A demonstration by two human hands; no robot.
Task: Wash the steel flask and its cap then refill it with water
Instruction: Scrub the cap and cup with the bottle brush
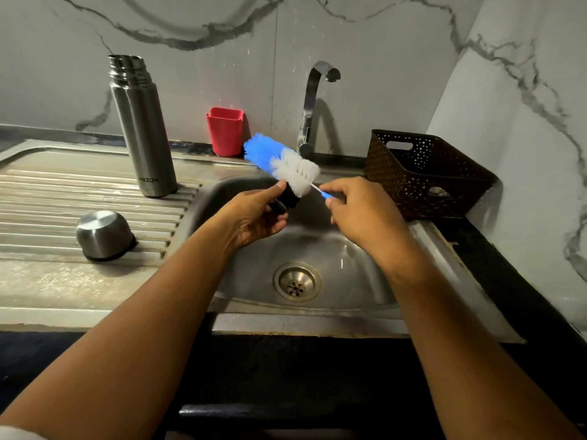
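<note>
The open steel flask [143, 128] stands upright on the ribbed drainboard [47, 192] left of the sink. Its steel outer cap [103, 235] lies upside down on the drainboard, nearer to me. Over the sink bowl [333, 265], my left hand [254, 217] grips a small black inner stopper [287, 200]. My right hand [362, 211] pinches the blue handle of a bottle brush [282, 160], whose blue and white bristles lie against the stopper and point up and left.
A steel tap [313, 103] rises behind the bowl, with no water running. A red plastic cup [225, 131] stands against the marble wall. A dark brown woven basket [425, 173] sits on the right counter. The drain [297, 282] lies at the bowl's centre.
</note>
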